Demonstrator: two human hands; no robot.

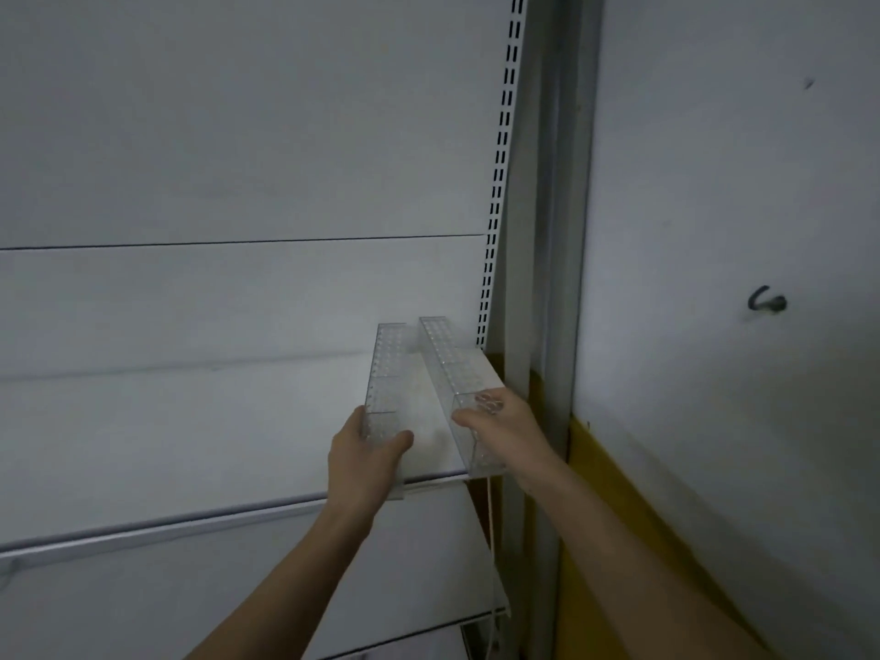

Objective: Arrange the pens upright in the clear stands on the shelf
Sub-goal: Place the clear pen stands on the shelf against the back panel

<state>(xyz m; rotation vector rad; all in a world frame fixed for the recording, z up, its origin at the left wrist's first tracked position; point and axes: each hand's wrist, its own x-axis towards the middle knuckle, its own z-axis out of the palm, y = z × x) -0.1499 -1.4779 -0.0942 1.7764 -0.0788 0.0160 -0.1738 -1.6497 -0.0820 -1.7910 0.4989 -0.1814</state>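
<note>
Head view, shelving bay. Two clear stands lying side by side at right end of white shelf [190, 421], near ends overhanging front edge. Left stand [386, 373]: near end grasped by left hand [364, 457], thumb across top. Right stand [452, 369]: near end grasped by right hand [500, 423], fingertips curled inside. Slotted upright [500, 173] just behind. Pens: none visible.

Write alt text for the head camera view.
Two hands grip two clear stands on a white shelf: the left hand holds the left stand, the right hand the right stand. No pens are visible.
</note>
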